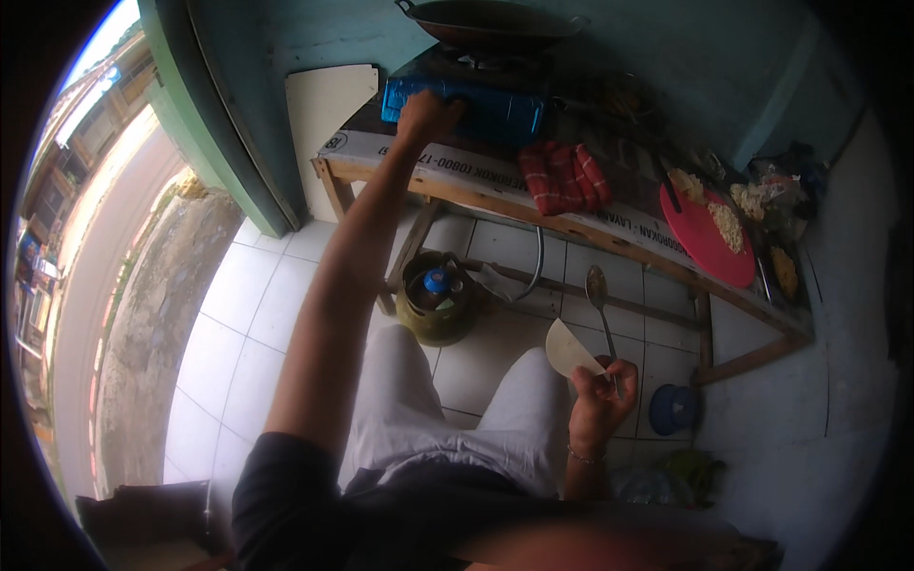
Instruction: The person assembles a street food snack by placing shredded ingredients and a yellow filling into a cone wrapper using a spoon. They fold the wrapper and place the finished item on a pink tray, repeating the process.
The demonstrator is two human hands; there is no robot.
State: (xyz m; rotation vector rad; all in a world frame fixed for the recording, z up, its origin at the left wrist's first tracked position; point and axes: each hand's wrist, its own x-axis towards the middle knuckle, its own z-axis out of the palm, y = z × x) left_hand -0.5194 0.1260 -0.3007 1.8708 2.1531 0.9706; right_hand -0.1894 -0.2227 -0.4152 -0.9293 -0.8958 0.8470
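My left hand (428, 116) reaches out to the blue front of a gas stove (509, 116). Its fingers are closed at the control knob, which they largely hide. A dark wok (490, 27) rests on the burner above. Lower right, my right hand (606, 400) grips a metal spoon (606, 324) with its bowl pointing up and some food residue in it. The same hand pinches a flat, cream-coloured half-round piece (569, 352), possibly a plastic scraper. Both are held over the floor, beside my right knee.
The stove stands on a low wooden table (571, 224). A red checked cloth (566, 179) and a pink cutting board (705, 233) with chopped food and a knife lie right of it. Below sits a green gas cylinder (433, 309) with a hose. A blue container (673, 409) is on the floor.
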